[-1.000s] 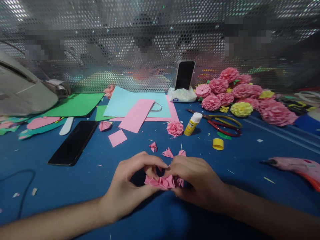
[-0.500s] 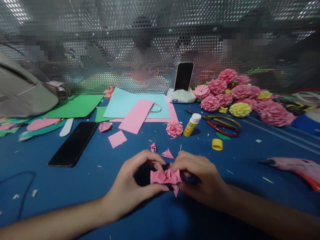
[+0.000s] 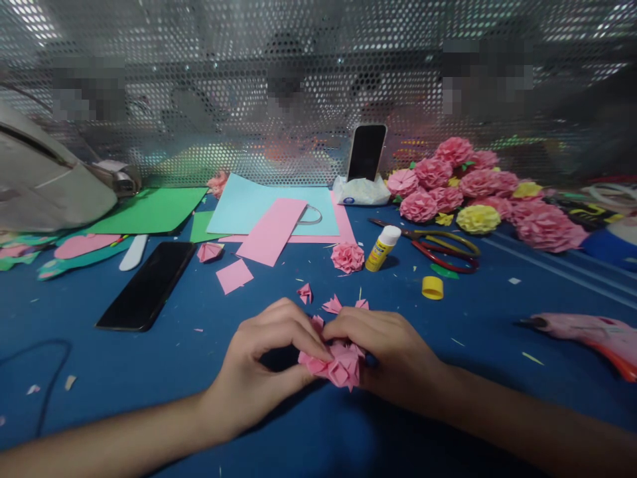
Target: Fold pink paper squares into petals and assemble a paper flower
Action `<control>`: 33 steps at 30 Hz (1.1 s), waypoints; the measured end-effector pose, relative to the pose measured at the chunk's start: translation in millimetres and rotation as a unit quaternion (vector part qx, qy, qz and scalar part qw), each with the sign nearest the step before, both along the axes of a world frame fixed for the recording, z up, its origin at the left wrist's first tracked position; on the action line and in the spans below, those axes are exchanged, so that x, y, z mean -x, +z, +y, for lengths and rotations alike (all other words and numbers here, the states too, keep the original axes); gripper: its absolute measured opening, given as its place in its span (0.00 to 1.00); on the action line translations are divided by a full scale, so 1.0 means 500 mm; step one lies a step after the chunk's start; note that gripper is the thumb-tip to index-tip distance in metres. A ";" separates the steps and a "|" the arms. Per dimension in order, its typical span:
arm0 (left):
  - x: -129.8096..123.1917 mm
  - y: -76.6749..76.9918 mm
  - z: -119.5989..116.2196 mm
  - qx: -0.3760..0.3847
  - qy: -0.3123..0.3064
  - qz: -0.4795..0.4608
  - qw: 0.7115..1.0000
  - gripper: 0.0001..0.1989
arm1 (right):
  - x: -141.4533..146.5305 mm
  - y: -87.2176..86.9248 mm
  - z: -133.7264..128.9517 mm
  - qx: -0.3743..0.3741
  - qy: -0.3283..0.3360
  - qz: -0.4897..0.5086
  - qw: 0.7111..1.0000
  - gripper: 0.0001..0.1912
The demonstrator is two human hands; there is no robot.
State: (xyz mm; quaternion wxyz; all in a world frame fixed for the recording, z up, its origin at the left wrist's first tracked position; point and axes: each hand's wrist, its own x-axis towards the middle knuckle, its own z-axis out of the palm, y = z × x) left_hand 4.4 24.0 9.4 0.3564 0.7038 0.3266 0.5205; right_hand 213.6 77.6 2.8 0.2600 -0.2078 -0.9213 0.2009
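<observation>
A folded pink paper flower point(image 3: 341, 365) is held low in the middle, over the blue table. My left hand point(image 3: 271, 358) pinches its left side, thumb below and fingers on top. My right hand point(image 3: 391, 348) grips the right side, with fingertips pressed into the upper petals. Just beyond the hands lie small folded pink pieces point(image 3: 305, 293), some partly hidden by my right hand. Farther back are a finished-looking pink flower point(image 3: 347, 257) and an uncapped glue stick point(image 3: 382, 248), its yellow cap point(image 3: 432, 287) to the right.
Scissors point(image 3: 442, 247) and a heap of paper flowers point(image 3: 448, 182) are at the back right. A pink glue gun point(image 3: 587, 335) lies at right. At left are a black phone point(image 3: 149, 285), a pink square point(image 3: 234, 276) and coloured sheets point(image 3: 273, 229). A mesh panel point(image 3: 239, 133) stands behind.
The flower has tipped, so more of its petal face shows. My right hand has shifted slightly left and its fingers have moved onto the top of the flower, uncovering a folded piece behind.
</observation>
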 end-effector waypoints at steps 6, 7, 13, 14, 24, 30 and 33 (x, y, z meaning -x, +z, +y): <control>0.004 0.001 0.001 -0.009 -0.007 0.007 1.000 0.00 | -0.002 0.009 -0.005 -0.002 -0.015 0.020 1.000 0.09; 0.004 0.002 0.001 -0.008 -0.006 0.009 1.000 0.00 | -0.004 0.011 -0.006 -0.001 -0.014 0.029 0.999 0.07; -0.002 0.003 0.007 0.012 0.011 0.033 0.999 0.06 | -0.011 0.011 -0.008 0.043 0.004 0.078 0.996 0.05; -0.002 0.003 0.007 0.012 0.013 0.035 0.999 0.05 | -0.011 0.010 -0.007 0.049 0.003 0.076 0.996 0.05; -0.001 0.002 0.001 -0.023 0.001 0.036 0.999 0.02 | 0.002 0.005 -0.001 0.037 0.025 0.024 0.999 0.04; 0.000 0.001 -0.001 -0.038 -0.008 0.039 0.998 0.03 | 0.002 0.007 -0.004 0.013 0.026 0.029 0.999 0.07; 0.001 0.002 -0.001 -0.039 -0.006 0.053 0.998 0.03 | -0.002 0.012 -0.008 0.013 0.014 0.040 0.999 0.06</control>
